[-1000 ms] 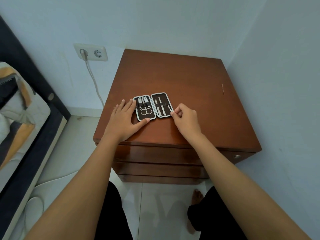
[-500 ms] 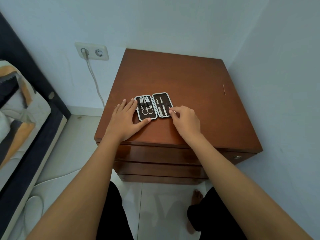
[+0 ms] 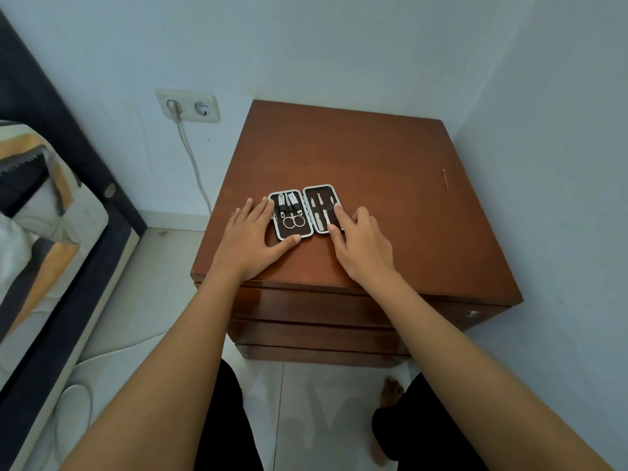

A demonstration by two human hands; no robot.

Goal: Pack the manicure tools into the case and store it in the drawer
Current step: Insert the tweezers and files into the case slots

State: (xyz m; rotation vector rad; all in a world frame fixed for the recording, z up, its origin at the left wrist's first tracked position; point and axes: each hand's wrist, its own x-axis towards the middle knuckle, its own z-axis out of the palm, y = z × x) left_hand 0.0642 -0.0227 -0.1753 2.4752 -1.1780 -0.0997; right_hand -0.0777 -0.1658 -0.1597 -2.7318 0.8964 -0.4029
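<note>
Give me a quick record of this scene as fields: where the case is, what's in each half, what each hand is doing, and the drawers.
case: open flat manicure case on top of the wooden nightstand
left half: scissors and two clippers strapped in
right half: slim tools under a strap
left hand: flat on the nightstand, thumb at the case's near edge
right hand: index finger pressing inside the right half
drawers: all closed
stray item: thin pin near the nightstand's right edge
</note>
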